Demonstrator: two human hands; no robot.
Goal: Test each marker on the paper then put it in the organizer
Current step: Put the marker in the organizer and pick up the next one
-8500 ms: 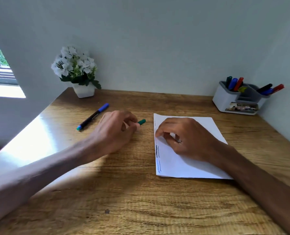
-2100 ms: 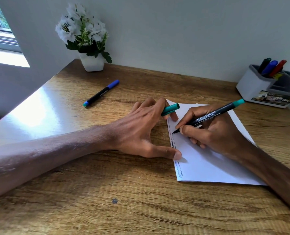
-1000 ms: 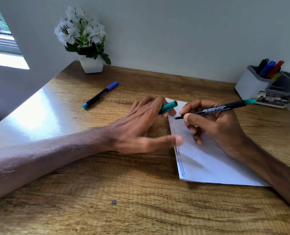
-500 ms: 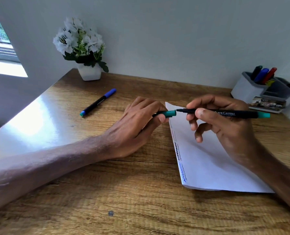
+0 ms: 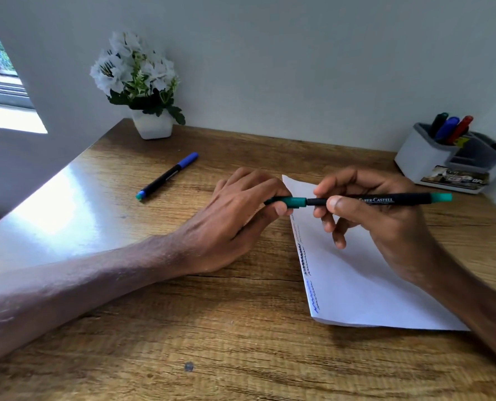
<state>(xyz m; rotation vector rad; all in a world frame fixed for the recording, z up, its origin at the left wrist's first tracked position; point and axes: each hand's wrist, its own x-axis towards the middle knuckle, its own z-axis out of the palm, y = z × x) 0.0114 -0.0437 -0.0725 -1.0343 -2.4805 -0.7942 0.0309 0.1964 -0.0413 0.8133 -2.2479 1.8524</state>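
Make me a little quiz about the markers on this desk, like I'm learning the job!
1. Pick one: what does the left hand pinch?
A) a small green plastic cap
B) a flower pot
C) a crumpled paper ball

2. True or false: the blue-capped black marker lies on the brown wooden desk, off the white paper sheet.

3. Fill in: the right hand holds a slim black marker whose far end is coloured ____.

Key: 1 A; 2 true; 3 green.
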